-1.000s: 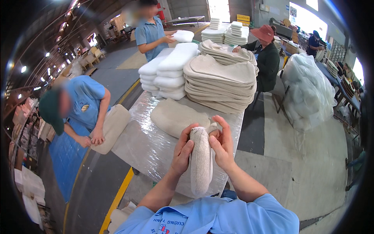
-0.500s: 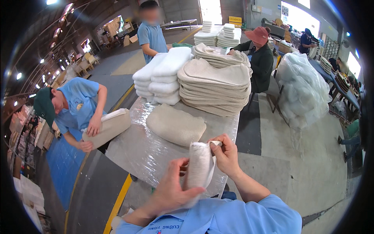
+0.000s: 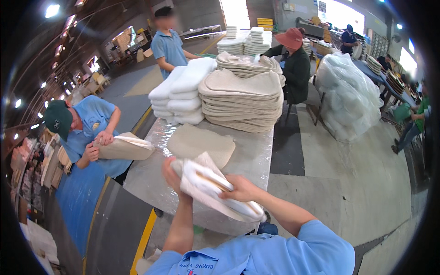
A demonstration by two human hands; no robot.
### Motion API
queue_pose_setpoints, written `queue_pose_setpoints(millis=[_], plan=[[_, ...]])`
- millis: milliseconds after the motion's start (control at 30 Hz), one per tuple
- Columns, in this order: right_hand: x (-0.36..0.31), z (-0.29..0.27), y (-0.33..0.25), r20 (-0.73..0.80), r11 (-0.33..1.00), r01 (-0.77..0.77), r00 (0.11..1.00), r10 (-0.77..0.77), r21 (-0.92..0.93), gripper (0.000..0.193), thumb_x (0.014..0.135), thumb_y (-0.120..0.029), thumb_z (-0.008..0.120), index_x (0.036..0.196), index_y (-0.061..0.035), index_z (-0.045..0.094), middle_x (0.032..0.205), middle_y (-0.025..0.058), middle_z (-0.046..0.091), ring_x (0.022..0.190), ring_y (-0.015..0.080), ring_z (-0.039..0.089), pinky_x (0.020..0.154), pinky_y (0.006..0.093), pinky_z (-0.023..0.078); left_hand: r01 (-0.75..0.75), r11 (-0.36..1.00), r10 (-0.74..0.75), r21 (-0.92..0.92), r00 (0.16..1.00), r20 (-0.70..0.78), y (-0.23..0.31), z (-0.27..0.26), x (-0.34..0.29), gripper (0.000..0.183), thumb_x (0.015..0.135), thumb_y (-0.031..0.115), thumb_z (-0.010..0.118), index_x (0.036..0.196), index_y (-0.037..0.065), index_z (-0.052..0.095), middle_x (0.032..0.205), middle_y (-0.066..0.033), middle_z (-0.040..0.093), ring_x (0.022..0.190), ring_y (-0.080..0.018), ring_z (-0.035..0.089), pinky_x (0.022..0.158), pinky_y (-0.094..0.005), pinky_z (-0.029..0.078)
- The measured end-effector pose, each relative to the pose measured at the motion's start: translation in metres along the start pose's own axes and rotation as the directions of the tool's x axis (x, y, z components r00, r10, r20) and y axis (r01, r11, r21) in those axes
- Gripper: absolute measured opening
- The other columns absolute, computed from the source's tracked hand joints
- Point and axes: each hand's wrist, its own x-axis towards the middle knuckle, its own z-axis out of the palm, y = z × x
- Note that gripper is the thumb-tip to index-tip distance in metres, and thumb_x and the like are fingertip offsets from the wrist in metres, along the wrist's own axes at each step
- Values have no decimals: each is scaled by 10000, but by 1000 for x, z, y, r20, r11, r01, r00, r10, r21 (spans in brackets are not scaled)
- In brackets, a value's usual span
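Observation:
Over the near part of the table I hold a beige-covered cushion (image 3: pixel 217 195) tilted, its long open side facing up. White padding and a thin brown edge show inside that opening. My left hand (image 3: pixel 173 178) is closed round the far left end, partly hidden and blurred. At the right, my right hand (image 3: pixel 239 188) grips the cushion at its opening, fingers bent over the white padding. A flat beige cover (image 3: pixel 199 144) lies on the table just beyond the cushion.
On the plastic-covered table (image 3: pixel 142 172) stand piles of white pads (image 3: pixel 183 91) and beige covers (image 3: pixel 240 98). At the left a co-worker (image 3: pixel 87 133) handles another beige cushion. Two people stand farther back. A big clear bag (image 3: pixel 346 98) of white stuff sits at the right.
The cushion has turned from upright and end-on to lying slantwise, opening up. My left hand has moved forward to its far end; my right hand has come down to its opening.

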Motion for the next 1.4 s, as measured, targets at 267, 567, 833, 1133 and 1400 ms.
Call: queue_pose_setpoints(millis=[267,567,833,1133,1400], plan=[[16,26,-34,-339,937,-328,874,349,119,678,844,-533,778,985,114,633,1010,300,682,966,415,691,857,484,530,830,-336,-179,-445,408,895,-76,91,21,546,1077,580,405,1210,103,632,1157,-144,656,1060,-316,632,932,-457,538],[11,70,61,-438,866,-248,781,444,435,681,989,-526,644,1298,74,556,1209,253,670,1122,341,653,975,423,503,907,-117,-431,-405,321,843,-71,116,-55,636,1081,606,374,1311,58,600,1258,-147,657,1137,-284,638,981,-422,531],[79,19,106,-459,683,9,747,481,730,552,1097,-406,511,1420,37,576,1321,115,665,1208,202,596,1065,333,448,891,77,-445,-448,433,784,-30,95,-44,695,1108,564,358,1437,-18,549,1331,-118,665,1197,-237,642,1062,-372,485],[106,-9,108,-148,542,-124,890,431,831,377,1000,-201,650,1321,-6,683,1188,59,708,1073,169,621,979,303,479,884,446,-663,-138,430,613,-21,85,-15,365,1019,149,623,1334,-35,655,1179,-106,713,1009,-150,678,885,-290,535],[133,-47,108,96,604,-339,913,397,722,309,959,-184,718,1229,-35,723,1066,61,709,923,167,614,905,334,504,808,587,-659,-46,510,552,-25,88,-12,308,1023,130,611,1275,-20,704,1161,-105,736,1001,-159,692,889,-302,541]])
